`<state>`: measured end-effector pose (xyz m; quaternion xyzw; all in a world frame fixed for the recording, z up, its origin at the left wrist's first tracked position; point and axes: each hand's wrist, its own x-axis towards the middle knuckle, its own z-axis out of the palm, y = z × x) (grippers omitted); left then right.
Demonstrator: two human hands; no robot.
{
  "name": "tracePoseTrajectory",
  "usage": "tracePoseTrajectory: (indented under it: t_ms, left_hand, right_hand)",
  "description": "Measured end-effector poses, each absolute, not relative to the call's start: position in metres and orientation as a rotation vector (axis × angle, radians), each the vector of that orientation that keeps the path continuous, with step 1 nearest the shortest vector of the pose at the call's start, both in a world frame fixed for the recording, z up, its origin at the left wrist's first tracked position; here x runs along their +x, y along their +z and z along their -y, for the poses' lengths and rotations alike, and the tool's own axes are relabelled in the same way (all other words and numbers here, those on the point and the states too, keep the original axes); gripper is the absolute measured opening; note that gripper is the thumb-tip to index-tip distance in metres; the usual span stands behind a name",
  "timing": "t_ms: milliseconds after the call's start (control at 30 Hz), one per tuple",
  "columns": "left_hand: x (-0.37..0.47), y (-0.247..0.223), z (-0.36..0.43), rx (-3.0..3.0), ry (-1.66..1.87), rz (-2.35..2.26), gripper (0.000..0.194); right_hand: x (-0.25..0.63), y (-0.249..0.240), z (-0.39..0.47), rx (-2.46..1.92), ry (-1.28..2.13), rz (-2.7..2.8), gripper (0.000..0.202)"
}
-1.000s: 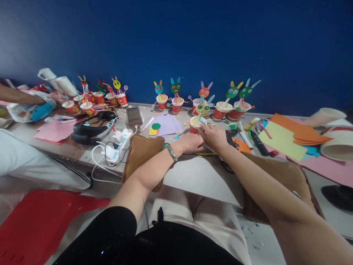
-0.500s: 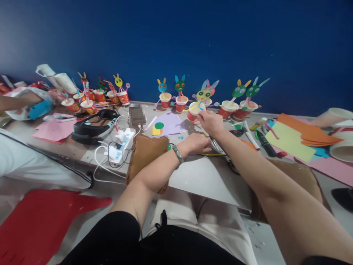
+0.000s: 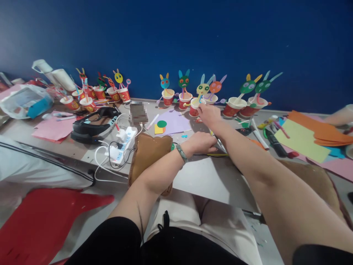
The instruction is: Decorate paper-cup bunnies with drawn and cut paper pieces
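My right hand reaches forward with its fingers closed on the rim of a red and white paper cup. A yellow rabbit-eared paper head stands up from this cup on a light-blue stem. Behind it is a second cup with an orange rabbit head. My left hand, a green bangle on its wrist, rests low over the desk with curled fingers; what they hold, if anything, is hidden. Thin silvery tools, partly covered by my right arm, lie beside its fingertips.
More cup figures line the blue wall on both sides. Purple paper, a power strip with cables, a black headset and a brown cushion are on the left. Coloured paper and a black marker lie right.
The yellow-headed cup now stands more upright, and its head has separated from the orange one behind. My right hand stays at the rim. The view has shifted slightly.
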<state>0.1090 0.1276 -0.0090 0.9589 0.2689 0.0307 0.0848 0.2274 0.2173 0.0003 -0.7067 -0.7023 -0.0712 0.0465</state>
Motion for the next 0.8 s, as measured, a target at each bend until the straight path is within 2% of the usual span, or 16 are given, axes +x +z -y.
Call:
tracePoseTrajectory:
  t_ms: [533, 800]
  left_hand:
    - [0.109, -0.012, -0.131, 2.867, 0.055, -0.778, 0.035]
    - [0.106, -0.013, -0.134, 2.840, 0.125, -0.812, 0.031]
  right_hand:
    - [0.228, -0.001, -0.237, -2.162, -0.158, 2.105, 0.050]
    - [0.225, -0.007, -0.215, -2.110, -0.214, 2.112, 0.051]
